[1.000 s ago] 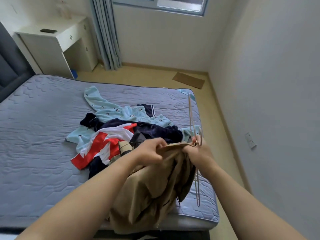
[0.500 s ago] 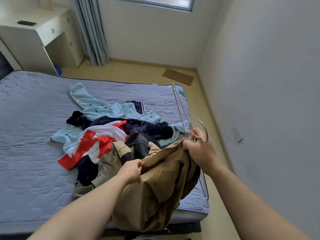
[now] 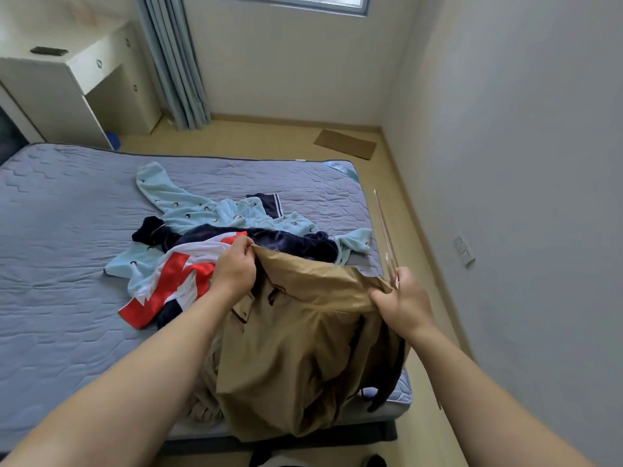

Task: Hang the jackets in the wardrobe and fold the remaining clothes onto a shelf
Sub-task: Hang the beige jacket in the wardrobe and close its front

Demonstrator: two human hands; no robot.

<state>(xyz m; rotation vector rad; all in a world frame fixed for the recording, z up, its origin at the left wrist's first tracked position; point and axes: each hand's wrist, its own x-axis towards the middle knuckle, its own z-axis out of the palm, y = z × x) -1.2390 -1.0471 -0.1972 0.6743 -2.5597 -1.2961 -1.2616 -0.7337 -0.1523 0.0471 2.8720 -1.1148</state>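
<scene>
- The left hand (image 3: 236, 269) has its grip closed in a pinch, with thumb and curled fingers nipping the upper edge of a tan jacket (image 3: 296, 348) of matte woven cloth.
- The right hand (image 3: 406, 303) has its grip curled tight round a bunched fold of the same edge. A thin pale hanger (image 3: 384, 230), blurred, rises from that fist.
- Between the hands the edge runs taut. Below it, the jacket droops in soft creases over the foot of the bed (image 3: 67, 281), whose grey-blue mattress is quilted in wavy stitching.
- Just behind, a heap lies on the mattress: a smooth red-and-white garment (image 3: 175, 281), a navy velvety garment (image 3: 279, 242) and a light blue fleecy garment (image 3: 188, 207) dotted with small dark marks.
- Farther off stand a white boxy counter (image 3: 67, 75) and a pleated grey curtain (image 3: 175, 62), and a flat brown cardboard sheet (image 3: 345, 148) lies on the floor.
</scene>
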